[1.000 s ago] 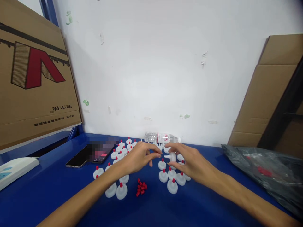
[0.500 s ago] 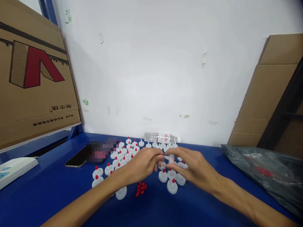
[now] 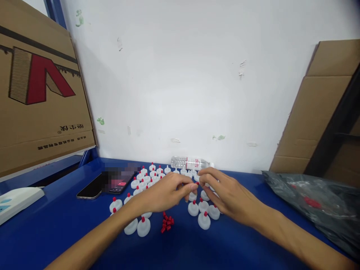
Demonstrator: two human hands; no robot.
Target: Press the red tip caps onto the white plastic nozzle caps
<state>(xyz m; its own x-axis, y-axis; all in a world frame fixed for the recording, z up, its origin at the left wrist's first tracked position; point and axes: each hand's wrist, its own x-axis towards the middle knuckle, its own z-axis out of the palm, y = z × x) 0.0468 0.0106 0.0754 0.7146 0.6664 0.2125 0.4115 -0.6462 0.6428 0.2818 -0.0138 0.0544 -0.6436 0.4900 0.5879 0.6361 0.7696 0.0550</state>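
My left hand [image 3: 168, 192] is closed, thumb and fingers pinched together at a small red cap [image 3: 197, 183]. Facing it, my right hand [image 3: 229, 193] has its fingers curled in beside the same cap; whatever it grips is hidden by the fingers. Below and around both hands stand white round lids with narrow nozzles, many of them red-tipped, such as a front lid [image 3: 204, 221] on the right and another lid [image 3: 143, 227] on the left. A small pile of loose red caps [image 3: 167, 222] lies on the blue table between my forearms.
Behind the lids a clear water bottle [image 3: 192, 163] lies on its side by the wall. Phones [image 3: 89, 186] and a white device [image 3: 19, 202] are at left. A grey plastic bag [image 3: 312, 210] lies at right. Cardboard [image 3: 45, 86] stands on both sides.
The white lid seen between my hands is now hidden, and a red cap shows at the fingertips. My right fingers have curled over. A front left lid is less covered by my left arm.
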